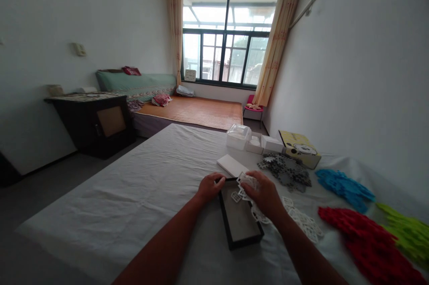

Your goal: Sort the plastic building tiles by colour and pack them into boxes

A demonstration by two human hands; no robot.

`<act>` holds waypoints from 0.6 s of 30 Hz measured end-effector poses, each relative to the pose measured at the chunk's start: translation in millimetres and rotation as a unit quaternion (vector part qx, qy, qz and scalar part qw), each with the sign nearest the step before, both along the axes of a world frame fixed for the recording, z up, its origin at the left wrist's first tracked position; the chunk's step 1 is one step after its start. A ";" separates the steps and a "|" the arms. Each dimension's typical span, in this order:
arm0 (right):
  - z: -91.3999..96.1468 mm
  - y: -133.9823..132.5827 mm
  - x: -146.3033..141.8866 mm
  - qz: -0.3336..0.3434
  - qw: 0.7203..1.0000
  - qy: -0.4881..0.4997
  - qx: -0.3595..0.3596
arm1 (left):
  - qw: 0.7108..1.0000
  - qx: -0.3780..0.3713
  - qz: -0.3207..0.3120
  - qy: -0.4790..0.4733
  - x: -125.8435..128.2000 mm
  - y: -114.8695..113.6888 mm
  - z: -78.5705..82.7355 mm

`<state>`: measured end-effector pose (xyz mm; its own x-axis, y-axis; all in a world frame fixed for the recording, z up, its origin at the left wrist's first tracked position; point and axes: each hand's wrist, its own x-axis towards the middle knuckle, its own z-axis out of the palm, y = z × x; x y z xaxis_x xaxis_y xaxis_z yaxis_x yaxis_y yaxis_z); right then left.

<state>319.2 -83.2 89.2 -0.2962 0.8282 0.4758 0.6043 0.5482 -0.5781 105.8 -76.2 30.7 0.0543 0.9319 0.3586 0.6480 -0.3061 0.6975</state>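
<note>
A shallow box with a dark rim (231, 245) and a pale inside lies on the white-covered table. My left hand (210, 186) grips its far left corner, thumb over the rim. My right hand (263, 193) is closed around a bunch of white openwork plastic pieces (247, 183) above the box's far right side. One loose white piece (236, 196) is inside the box near the far end. More white pieces (303, 221) lie in a heap to the right, partly hidden by my right forearm. A flat white lid or box (231, 165) rests just beyond the dark box.
Grey pieces (288, 171), blue pieces (345, 186), red pieces (365, 240) and yellow-green pieces (407, 231) are piled on the right. Along the far edge stand a clear plastic container (238, 136), small white boxes (272, 144) and a yellow carton (300, 148). A bed (197, 111) is beyond.
</note>
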 end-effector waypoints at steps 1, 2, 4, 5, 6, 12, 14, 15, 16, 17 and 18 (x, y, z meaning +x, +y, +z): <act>1.1 -6.0 -9.0 0.008 1.000 -0.002 -0.011 | 1.000 -0.001 0.000 -0.002 -0.2 0.4 -0.5; 1.0 -11.0 -16.2 0.015 1.000 -0.009 -0.025 | 1.000 0.001 -0.001 -0.003 -0.5 0.8 -0.9; -1.3 -18.3 -25.7 0.028 0.997 -0.034 -0.058 | 1.000 0.008 -0.005 -0.003 -1.5 1.4 -1.1; -2.3 -21.2 -28.3 0.032 0.995 -0.048 -0.075 | 1.000 0.012 -0.008 -0.003 -2.1 1.6 -1.1; -2.7 -23.9 -30.0 0.038 0.993 -0.061 -0.092 | 1.000 0.014 -0.011 -0.003 -2.6 1.8 -0.9; 13.8 -28.7 -5.6 0.098 0.989 -0.075 -0.078 | 1.000 0.012 -0.021 -0.007 -4.1 3.9 -1.7; 16.3 -18.8 26.3 0.047 0.994 -0.078 -0.063 | 1.000 0.008 -0.020 -0.006 -4.2 4.7 -2.4; 14.0 -11.8 46.7 0.000 0.994 -0.087 -0.061 | 1.000 0.005 -0.020 -0.004 -4.2 5.0 -2.6; 8.8 -4.5 68.6 -0.055 0.991 -0.103 -0.061 | 1.000 0.002 -0.019 -0.003 -4.2 5.3 -2.6; 0.7 2.3 90.7 -0.102 0.985 -0.129 -0.061 | 1.000 -0.001 -0.018 -0.002 -4.0 5.5 -2.6; -9.9 7.9 111.1 -0.136 0.976 -0.160 -0.063 | 1.000 -0.002 -0.016 0.000 -3.8 5.7 -2.3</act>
<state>430.3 -75.4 79.3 -0.1739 0.9429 0.2842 0.8781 0.2791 -0.3887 102.0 -70.5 28.4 0.0849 0.9308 0.3556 0.6373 -0.3251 0.6987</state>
